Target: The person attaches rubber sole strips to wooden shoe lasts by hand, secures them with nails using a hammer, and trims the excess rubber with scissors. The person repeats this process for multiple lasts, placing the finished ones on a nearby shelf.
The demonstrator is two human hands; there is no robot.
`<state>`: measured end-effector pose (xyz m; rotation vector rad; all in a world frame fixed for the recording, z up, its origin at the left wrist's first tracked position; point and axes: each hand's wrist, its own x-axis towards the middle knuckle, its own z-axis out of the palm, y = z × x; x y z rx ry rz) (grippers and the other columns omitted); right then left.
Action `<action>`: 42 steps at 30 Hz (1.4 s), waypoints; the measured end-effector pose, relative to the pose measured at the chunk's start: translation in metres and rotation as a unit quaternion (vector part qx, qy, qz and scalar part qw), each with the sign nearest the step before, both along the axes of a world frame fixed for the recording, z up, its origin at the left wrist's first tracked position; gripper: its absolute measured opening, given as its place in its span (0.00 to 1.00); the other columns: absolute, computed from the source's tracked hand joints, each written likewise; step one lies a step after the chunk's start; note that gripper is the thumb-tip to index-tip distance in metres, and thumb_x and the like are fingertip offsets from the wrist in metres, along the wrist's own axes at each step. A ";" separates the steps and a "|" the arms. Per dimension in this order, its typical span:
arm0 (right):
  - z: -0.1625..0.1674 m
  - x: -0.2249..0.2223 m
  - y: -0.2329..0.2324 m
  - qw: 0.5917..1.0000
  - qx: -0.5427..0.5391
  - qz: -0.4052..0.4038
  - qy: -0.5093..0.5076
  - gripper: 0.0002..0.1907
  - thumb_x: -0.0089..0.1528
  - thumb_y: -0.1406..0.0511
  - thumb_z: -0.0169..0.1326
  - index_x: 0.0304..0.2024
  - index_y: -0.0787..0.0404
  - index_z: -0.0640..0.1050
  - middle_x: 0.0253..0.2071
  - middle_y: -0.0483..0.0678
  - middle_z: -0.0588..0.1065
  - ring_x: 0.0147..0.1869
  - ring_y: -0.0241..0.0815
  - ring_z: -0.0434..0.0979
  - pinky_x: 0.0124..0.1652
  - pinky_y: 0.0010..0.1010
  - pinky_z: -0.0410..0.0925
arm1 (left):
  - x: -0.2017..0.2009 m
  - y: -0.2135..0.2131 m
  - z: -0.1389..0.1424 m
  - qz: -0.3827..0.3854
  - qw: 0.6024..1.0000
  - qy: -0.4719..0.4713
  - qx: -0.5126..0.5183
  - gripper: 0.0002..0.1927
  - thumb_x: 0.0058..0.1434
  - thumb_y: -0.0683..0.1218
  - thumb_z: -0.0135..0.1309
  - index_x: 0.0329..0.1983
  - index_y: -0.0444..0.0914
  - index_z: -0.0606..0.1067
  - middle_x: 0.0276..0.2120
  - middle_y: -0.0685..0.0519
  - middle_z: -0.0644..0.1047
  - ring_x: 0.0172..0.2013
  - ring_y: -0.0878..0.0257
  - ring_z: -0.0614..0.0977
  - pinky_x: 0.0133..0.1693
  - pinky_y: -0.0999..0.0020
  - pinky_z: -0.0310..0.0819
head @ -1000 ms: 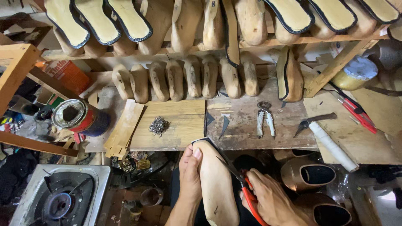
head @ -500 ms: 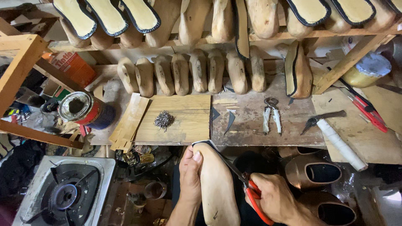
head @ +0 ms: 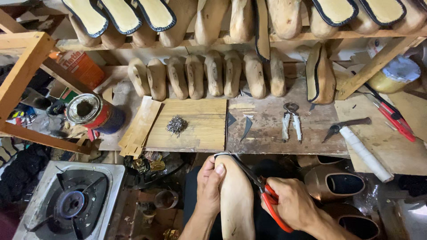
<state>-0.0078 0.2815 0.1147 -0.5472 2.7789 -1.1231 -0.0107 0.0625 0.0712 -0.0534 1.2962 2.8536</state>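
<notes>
From the head camera, the shoe last (head: 235,200) stands at six o'clock, just below the desk (head: 275,129) edge. The left hand (head: 209,184) is wrapped around its left side, thumb pressed on the toe. The right hand (head: 291,202), at five o'clock, grips red-handled scissors (head: 262,191), blades reaching the toe. A pile of tacks (head: 176,125) lies at eleven o'clock.

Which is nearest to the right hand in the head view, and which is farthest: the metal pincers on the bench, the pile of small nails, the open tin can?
From the right hand, which grips red-handled scissors:
1. Metal pincers, on the bench straight above the hand.
2. Pile of small nails, on the pale board, further left.
3. Open tin can, at the bench's left end.
</notes>
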 end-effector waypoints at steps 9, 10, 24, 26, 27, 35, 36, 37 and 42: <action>0.000 0.001 -0.003 0.999 0.005 0.025 0.018 0.14 0.51 0.64 0.63 0.27 0.63 0.70 0.19 0.53 0.71 0.24 0.56 0.74 0.28 0.45 0.65 | 0.002 0.000 0.003 -0.002 1.000 0.001 0.004 0.15 0.65 0.46 0.52 0.50 0.33 0.72 0.40 0.50 0.80 0.38 0.67 0.80 0.43 0.69 0.76; 0.002 0.000 -0.004 0.998 0.010 0.044 0.032 0.15 0.51 0.64 0.63 0.29 0.63 0.69 0.19 0.53 0.71 0.26 0.57 0.73 0.29 0.46 0.64 | 0.002 0.000 0.003 0.001 1.000 -0.003 0.005 0.15 0.65 0.46 0.52 0.50 0.33 0.73 0.40 0.50 0.80 0.39 0.67 0.80 0.44 0.69 0.76; -0.009 0.006 -0.001 1.000 -0.007 0.014 0.019 0.12 0.50 0.66 0.63 0.23 0.63 0.72 0.19 0.53 0.74 0.22 0.53 0.76 0.25 0.41 0.67 | 0.013 0.005 -0.006 -0.023 1.000 -0.013 0.007 0.13 0.66 0.45 0.51 0.50 0.32 0.73 0.38 0.50 0.79 0.36 0.67 0.80 0.41 0.70 0.76; -0.011 0.007 0.000 1.000 -0.024 0.003 0.016 0.12 0.51 0.66 0.64 0.23 0.64 0.72 0.18 0.52 0.73 0.20 0.50 0.76 0.24 0.38 0.67 | 0.013 0.004 -0.007 -0.024 1.000 -0.006 0.016 0.13 0.66 0.44 0.52 0.50 0.32 0.73 0.38 0.50 0.79 0.36 0.68 0.80 0.42 0.71 0.75; -0.010 0.008 0.002 0.999 -0.030 0.000 0.022 0.12 0.51 0.66 0.64 0.23 0.64 0.72 0.18 0.52 0.73 0.19 0.48 0.75 0.24 0.37 0.67 | 0.013 0.003 -0.008 -0.019 1.000 -0.013 0.012 0.13 0.66 0.44 0.52 0.50 0.32 0.73 0.38 0.50 0.79 0.36 0.67 0.80 0.41 0.70 0.76; 0.000 -0.001 0.008 0.980 -0.182 0.069 -0.029 0.16 0.61 0.60 0.62 0.43 0.66 0.77 0.29 0.46 0.78 0.30 0.35 0.80 0.30 0.29 0.74 | 0.011 -0.002 -0.017 -0.161 0.980 -0.008 -0.120 0.19 0.67 0.44 0.55 0.58 0.27 0.75 0.49 0.50 0.77 0.47 0.66 0.80 0.50 0.70 0.75; -0.003 -0.005 0.006 0.978 -0.162 0.038 -0.127 0.16 0.58 0.59 0.63 0.42 0.64 0.79 0.25 0.46 0.77 0.26 0.35 0.78 0.27 0.29 0.73 | 0.011 0.002 -0.017 -0.181 0.978 -0.027 -0.101 0.21 0.66 0.43 0.54 0.62 0.31 0.73 0.50 0.49 0.77 0.48 0.65 0.79 0.51 0.70 0.74; -0.008 -0.008 0.005 0.964 -0.140 0.007 -0.224 0.16 0.56 0.58 0.63 0.40 0.63 0.80 0.22 0.46 0.76 0.23 0.35 0.77 0.25 0.30 0.73 | 0.012 0.007 -0.015 -0.200 0.975 -0.047 -0.082 0.24 0.65 0.43 0.53 0.65 0.35 0.70 0.52 0.49 0.77 0.49 0.65 0.79 0.52 0.69 0.74; -0.034 -0.017 0.002 0.893 -0.373 -0.074 -0.239 0.14 0.61 0.64 0.60 0.40 0.71 0.77 0.31 0.46 0.75 0.32 0.36 0.74 0.32 0.31 0.68 | 0.013 0.006 0.006 -0.180 0.972 -0.126 0.087 0.26 0.62 0.46 0.53 0.62 0.32 0.69 0.53 0.44 0.78 0.51 0.56 0.81 0.55 0.60 0.75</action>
